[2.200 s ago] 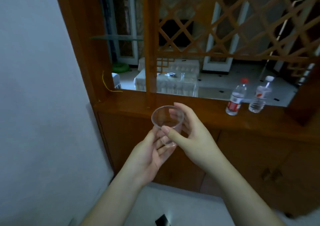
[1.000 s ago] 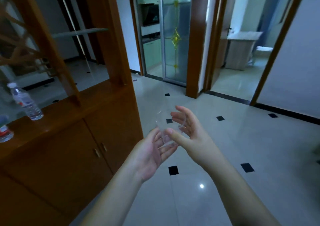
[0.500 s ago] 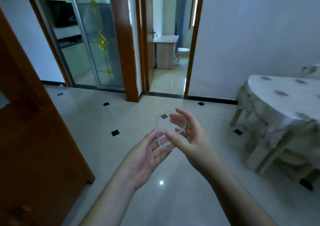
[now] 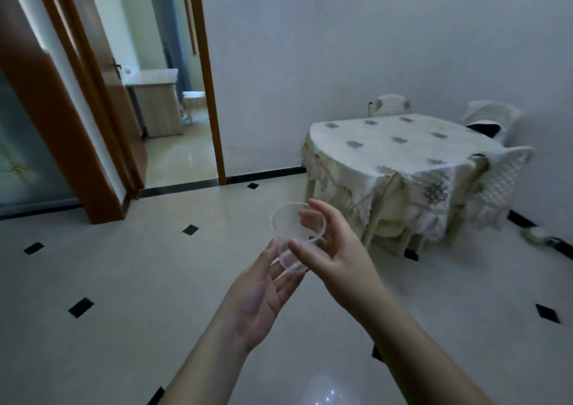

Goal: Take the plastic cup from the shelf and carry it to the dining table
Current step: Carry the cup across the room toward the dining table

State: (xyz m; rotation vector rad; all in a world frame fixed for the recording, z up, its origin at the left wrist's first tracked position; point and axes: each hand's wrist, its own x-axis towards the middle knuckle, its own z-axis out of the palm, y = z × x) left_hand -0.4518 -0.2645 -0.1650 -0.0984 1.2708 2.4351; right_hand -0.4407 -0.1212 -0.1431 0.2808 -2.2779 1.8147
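Observation:
A clear plastic cup [image 4: 286, 231] is held upright in front of me, above the floor. My right hand [image 4: 331, 249] grips its side with thumb in front and fingers behind. My left hand [image 4: 263, 293] cups its base from below, palm up. The dining table [image 4: 400, 153], covered with a cream patterned cloth, stands ahead to the right against the wall, some way beyond the cup.
White lattice chairs [image 4: 502, 175] stand around the table, one pushed under its near side. An open doorway [image 4: 167, 100] with a brown frame leads to another room on the left. The tiled floor [image 4: 124, 280] stretches between me and the table.
The view has swung right, from the wooden shelf past the doorways to the dining table, which now sits fuller in view. Both hands keep the same hold on the cup.

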